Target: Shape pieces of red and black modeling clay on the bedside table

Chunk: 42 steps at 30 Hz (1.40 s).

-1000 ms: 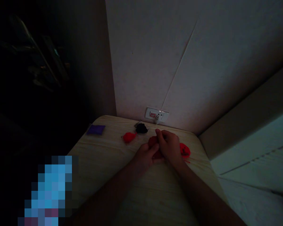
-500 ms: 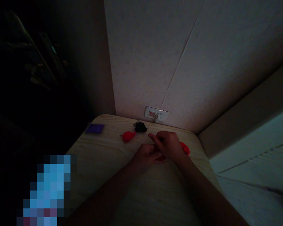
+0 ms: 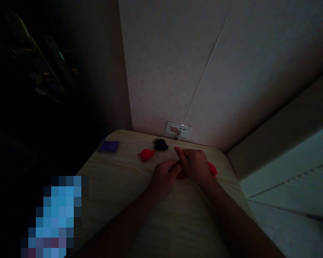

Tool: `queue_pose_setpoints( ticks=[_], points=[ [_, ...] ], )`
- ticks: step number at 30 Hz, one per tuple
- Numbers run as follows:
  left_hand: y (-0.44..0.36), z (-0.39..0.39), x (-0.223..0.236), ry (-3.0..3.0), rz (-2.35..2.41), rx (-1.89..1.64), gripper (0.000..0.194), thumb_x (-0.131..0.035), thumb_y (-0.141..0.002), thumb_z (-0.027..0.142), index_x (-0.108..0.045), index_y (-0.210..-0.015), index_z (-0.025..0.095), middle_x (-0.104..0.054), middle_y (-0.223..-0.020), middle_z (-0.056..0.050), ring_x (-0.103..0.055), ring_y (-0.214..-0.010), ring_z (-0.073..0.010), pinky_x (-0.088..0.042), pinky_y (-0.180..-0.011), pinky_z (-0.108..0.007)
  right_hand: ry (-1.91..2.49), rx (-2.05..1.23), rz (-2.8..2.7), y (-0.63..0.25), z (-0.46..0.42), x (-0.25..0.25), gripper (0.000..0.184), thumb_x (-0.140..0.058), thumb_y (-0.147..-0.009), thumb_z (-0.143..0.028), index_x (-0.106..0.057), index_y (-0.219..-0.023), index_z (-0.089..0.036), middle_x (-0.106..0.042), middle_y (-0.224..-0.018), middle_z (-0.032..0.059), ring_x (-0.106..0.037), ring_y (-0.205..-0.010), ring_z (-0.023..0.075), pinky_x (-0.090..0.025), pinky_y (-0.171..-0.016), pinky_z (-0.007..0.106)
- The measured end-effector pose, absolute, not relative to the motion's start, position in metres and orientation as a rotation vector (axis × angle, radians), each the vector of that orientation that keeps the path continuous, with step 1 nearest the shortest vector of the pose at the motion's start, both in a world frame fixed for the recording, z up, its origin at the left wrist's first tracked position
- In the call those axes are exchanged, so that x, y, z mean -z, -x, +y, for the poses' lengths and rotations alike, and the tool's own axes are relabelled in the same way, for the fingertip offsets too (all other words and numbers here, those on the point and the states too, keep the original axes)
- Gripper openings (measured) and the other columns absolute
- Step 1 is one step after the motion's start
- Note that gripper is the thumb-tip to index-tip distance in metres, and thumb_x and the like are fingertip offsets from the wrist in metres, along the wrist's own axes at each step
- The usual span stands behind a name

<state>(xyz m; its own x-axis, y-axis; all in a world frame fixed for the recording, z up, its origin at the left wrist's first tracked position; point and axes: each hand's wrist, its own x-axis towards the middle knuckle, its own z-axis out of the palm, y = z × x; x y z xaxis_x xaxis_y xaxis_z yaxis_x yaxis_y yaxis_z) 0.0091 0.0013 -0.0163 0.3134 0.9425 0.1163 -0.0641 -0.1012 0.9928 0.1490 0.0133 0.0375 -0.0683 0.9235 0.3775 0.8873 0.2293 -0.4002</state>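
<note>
- Dimly lit in the head view, a wood-grained tabletop (image 3: 118, 179) meets a wall (image 3: 174, 71).
- Dark red piece (image 3: 182, 175) lies between left hand (image 3: 165, 176) and right hand (image 3: 196, 165), neither clearly nearer, its long axis hidden.
- The left, curled, pinches it; the right arches above, half-closed, hold unclear.
</note>
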Motion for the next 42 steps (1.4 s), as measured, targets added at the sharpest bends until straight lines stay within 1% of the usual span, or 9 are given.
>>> queue_pose_setpoints(
  ticks=[5,11,16,19,21,25,27,33,42],
  points=[
    [-0.011,-0.002,0.015,-1.162,0.788,-1.036,0.042,-0.064,-0.089,0.050,-0.072,-0.106,0.012,-0.077,-0.093,-0.010,-0.074,-0.077,-0.0238,-0.061,-0.067,-0.034,1.629,-0.238,-1.703,-0.149,0.016,-0.033,0.067,-0.039,-0.102,-0.058,-0.059,-0.052,-0.018,-0.058,-0.046,0.0020,-0.051,-0.044,0.0137,-0.030,-0.052,0.028],
    [-0.007,-0.003,0.009,-1.391,0.927,-1.070,0.035,-0.062,-0.091,0.047,-0.074,-0.085,0.015,-0.074,-0.076,-0.006,-0.070,-0.066,-0.0213,-0.053,-0.056,-0.028,1.511,-0.208,-1.916,-0.153,0.015,-0.040,0.065,-0.051,-0.098,-0.058,-0.049,-0.045,-0.019,-0.045,-0.042,-0.0025,-0.039,-0.043,0.0104,-0.026,-0.050,0.028],
    [-0.012,-0.004,0.011,-1.153,0.750,-1.052,0.040,-0.072,-0.084,0.048,-0.072,-0.105,0.014,-0.078,-0.094,-0.009,-0.075,-0.083,-0.0256,-0.060,-0.072,-0.033,1.600,-0.153,-1.634,-0.152,0.018,-0.035,0.067,-0.048,-0.097,-0.062,-0.044,-0.044,-0.020,-0.039,-0.041,-0.0030,-0.035,-0.042,0.0108,-0.024,-0.047,0.029],
    [-0.012,-0.003,0.011,-1.113,0.743,-1.078,0.039,-0.072,-0.084,0.047,-0.074,-0.104,0.014,-0.079,-0.094,-0.008,-0.076,-0.086,-0.0271,-0.062,-0.076,-0.037,1.624,-0.212,-1.572,-0.152,0.019,-0.036,0.069,-0.043,-0.098,-0.063,-0.041,-0.044,-0.020,-0.036,-0.041,-0.0034,-0.033,-0.042,0.0108,-0.023,-0.047,0.029],
    [-0.010,-0.002,0.010,-1.111,0.745,-1.072,0.037,-0.071,-0.084,0.048,-0.075,-0.100,0.014,-0.079,-0.090,-0.008,-0.076,-0.084,-0.0278,-0.063,-0.074,-0.038,1.581,-0.254,-1.667,-0.154,0.018,-0.040,0.066,-0.047,-0.098,-0.061,-0.046,-0.047,-0.019,-0.040,-0.044,-0.0033,-0.036,-0.044,0.0109,-0.025,-0.048,0.028],
    [-0.008,0.001,0.012,-1.170,0.751,-1.021,0.035,-0.070,-0.086,0.047,-0.074,-0.094,0.013,-0.078,-0.086,-0.009,-0.076,-0.079,-0.0274,-0.063,-0.070,-0.038,1.353,-0.362,-2.049,-0.161,0.014,-0.045,0.050,-0.056,-0.097,-0.053,-0.067,-0.063,-0.017,-0.062,-0.059,-0.0002,-0.051,-0.055,0.0120,-0.035,-0.057,0.025],
    [-0.009,0.002,0.014,-1.160,0.762,-1.029,0.036,-0.071,-0.085,0.047,-0.072,-0.096,0.012,-0.078,-0.088,-0.009,-0.075,-0.077,-0.0266,-0.062,-0.069,-0.038,1.319,-0.360,-2.088,-0.162,0.014,-0.043,0.049,-0.056,-0.098,-0.052,-0.069,-0.065,-0.018,-0.065,-0.062,0.0013,-0.054,-0.056,0.0126,-0.037,-0.059,0.025],
    [-0.008,0.004,0.012,-1.221,0.835,-1.168,0.034,-0.067,-0.088,0.046,-0.072,-0.096,0.013,-0.077,-0.092,-0.009,-0.072,-0.085,-0.0240,-0.055,-0.073,-0.031,1.507,-0.343,-1.674,-0.152,0.015,-0.034,0.057,-0.055,-0.096,-0.058,-0.059,-0.056,-0.018,-0.054,-0.051,-0.0020,-0.046,-0.049,0.0121,-0.032,-0.051,0.026],
    [-0.005,-0.004,0.007,-1.593,0.846,-1.002,0.030,-0.057,-0.095,0.041,-0.071,-0.089,0.015,-0.071,-0.081,-0.004,-0.063,-0.075,-0.0189,-0.045,-0.068,-0.028,1.493,-0.557,-1.838,-0.168,-0.025,-0.025,0.048,-0.045,-0.102,-0.051,-0.055,-0.067,-0.021,-0.052,-0.059,-0.0031,-0.049,-0.056,0.0134,-0.035,-0.056,0.026]
  ],
)
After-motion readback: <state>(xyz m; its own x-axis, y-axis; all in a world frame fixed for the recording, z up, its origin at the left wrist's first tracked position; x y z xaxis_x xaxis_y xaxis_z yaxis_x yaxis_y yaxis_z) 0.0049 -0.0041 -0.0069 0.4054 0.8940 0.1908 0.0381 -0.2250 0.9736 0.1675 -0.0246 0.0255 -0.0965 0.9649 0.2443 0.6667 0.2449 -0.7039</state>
